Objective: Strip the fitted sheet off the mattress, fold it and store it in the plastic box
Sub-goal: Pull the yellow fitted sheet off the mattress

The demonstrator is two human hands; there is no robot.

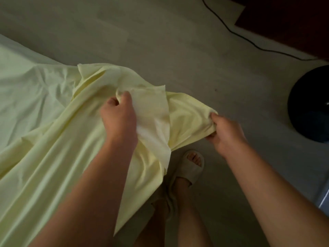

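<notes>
Pinching a bunched corner of the pale yellow fitted sheet (53, 139), the right hand (226, 132) holds it out to the side, fingers curled tight round the gathered cloth. The left hand (119, 116) grips a loose flap of the same sheet between thumb and curled fingers. Held apart like this, the hands draw the edge taut between them, probably to line up corners for a first fold. Below them a foot in a beige slide sandal (193, 166) stands on the pale floor (178, 50). The rest of the sheet trails away left, rumpled and slack, so it looks freed at this end; I cannot tell what lies beneath it. Further off sit a dark round object (309, 104), a black cable (249, 41) and dark furniture (284, 15). No plastic box is in view.
</notes>
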